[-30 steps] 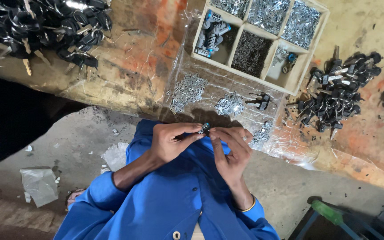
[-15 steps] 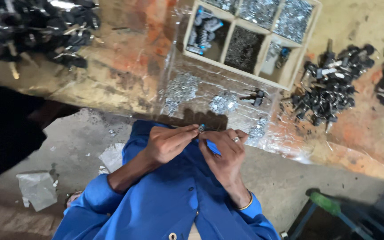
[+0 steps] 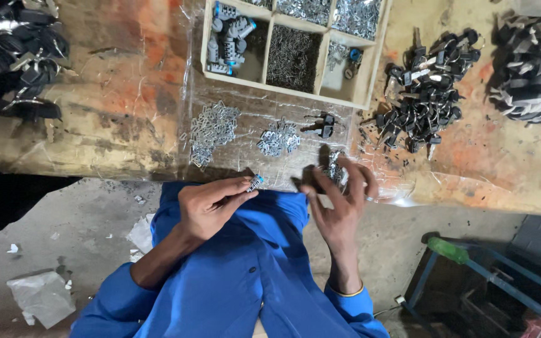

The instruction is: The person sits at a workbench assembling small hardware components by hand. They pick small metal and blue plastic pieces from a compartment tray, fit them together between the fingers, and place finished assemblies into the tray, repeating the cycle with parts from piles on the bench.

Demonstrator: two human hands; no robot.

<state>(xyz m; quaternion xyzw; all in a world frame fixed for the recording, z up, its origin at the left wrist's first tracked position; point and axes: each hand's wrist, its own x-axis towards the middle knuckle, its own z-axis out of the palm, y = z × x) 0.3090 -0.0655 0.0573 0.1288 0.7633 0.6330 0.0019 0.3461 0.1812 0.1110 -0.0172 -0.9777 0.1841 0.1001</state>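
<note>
My left hand (image 3: 211, 205) pinches a small metal cylinder with a blue end (image 3: 255, 183) at the bench's near edge. My right hand (image 3: 339, 203) has its fingers spread over a small pile of silver metal pieces (image 3: 334, 170) on clear plastic sheet; whether it holds one I cannot tell. Two more piles of silver pieces (image 3: 213, 127) (image 3: 278, 138) lie just beyond. A dark key part (image 3: 324, 126) lies near them. I wear blue sleeves.
A wooden divided tray (image 3: 370, 69) holds cylinders, pins and small metal parts. Heaps of black-headed keys (image 3: 424, 94) lie right, with more at far right (image 3: 533, 62) and top left (image 3: 17, 56). A blue-framed stool (image 3: 471, 275) stands lower right. Crumpled paper (image 3: 42, 297) lies on the floor.
My hands have separated. The right hand left the cylinder and reached forward to the near pile of silver pieces; the left hand kept the cylinder.
</note>
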